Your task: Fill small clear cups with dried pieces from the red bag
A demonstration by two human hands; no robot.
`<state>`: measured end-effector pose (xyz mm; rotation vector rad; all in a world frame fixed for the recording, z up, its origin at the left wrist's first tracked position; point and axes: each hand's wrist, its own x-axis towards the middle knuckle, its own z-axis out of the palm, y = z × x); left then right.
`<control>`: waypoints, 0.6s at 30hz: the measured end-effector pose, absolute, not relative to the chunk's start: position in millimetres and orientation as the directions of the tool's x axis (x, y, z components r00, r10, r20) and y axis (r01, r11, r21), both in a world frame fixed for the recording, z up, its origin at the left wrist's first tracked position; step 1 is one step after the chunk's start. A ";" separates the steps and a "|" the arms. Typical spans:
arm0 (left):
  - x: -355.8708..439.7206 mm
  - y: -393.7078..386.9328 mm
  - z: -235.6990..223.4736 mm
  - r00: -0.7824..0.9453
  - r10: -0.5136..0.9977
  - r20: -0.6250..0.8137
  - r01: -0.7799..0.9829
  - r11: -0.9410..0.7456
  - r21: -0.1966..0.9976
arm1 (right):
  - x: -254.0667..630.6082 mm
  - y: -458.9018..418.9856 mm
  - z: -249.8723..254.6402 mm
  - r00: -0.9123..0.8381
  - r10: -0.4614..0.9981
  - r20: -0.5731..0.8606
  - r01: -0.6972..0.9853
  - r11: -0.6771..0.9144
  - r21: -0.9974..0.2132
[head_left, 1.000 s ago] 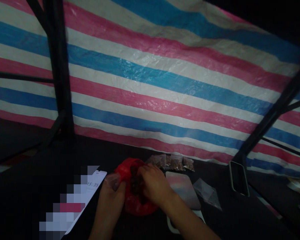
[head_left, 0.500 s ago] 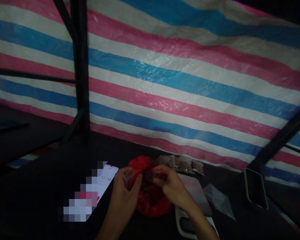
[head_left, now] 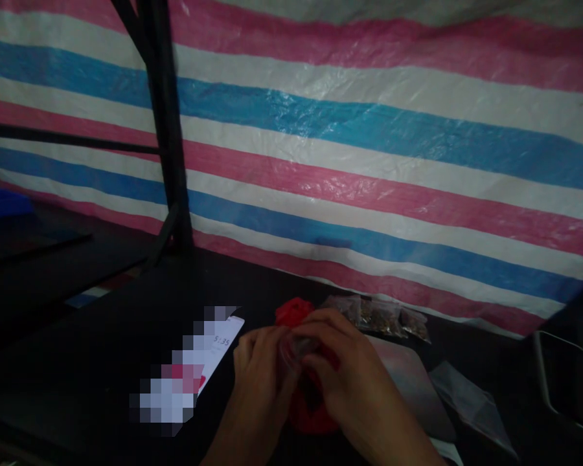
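Over a red plastic bag (head_left: 315,421), my left hand (head_left: 260,369) grips a small clear plastic bag (head_left: 291,353). My right hand (head_left: 347,369) is closed, its fingertips brought to the mouth of the clear bag. What those fingertips pinch is hidden. Dark contents inside the red bag show only in part beneath my hands. To the right of my right hand lies a scale with a silver plate (head_left: 412,382), partly covered by my forearm. Several small filled clear bags (head_left: 381,316) lie in a row behind it.
A lit phone (head_left: 223,343), partly pixelated, lies left of my hands. Flat clear bags (head_left: 471,401) rest right of the scale, and a dark-screened phone-like device (head_left: 566,378) is farther right. A striped plastic sheet (head_left: 369,162) hangs behind the black table (head_left: 214,278); a black post (head_left: 172,142) stands left.
My right hand has come up and left from the red bag's contents to the clear bag. My left hand has moved closer to it. The view has shifted slightly.
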<state>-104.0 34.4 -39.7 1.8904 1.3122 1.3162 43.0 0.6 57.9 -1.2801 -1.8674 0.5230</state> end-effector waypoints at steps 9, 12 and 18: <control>-109.5 32.6 -33.9 -0.054 0.947 0.315 0.321 -0.283 0.904 | 37.7 7.4 64.2 -0.278 0.847 0.453 0.538 0.528 -0.657; -111.0 30.5 -28.8 -0.131 0.928 0.350 0.358 -0.285 0.889 | 52.9 6.4 68.7 -0.137 0.852 0.505 0.601 0.477 -0.641; -102.7 34.0 -21.5 -0.149 0.958 0.245 0.354 -0.179 0.918 | 68.1 17.0 53.7 -0.075 0.978 0.194 0.874 0.159 -0.459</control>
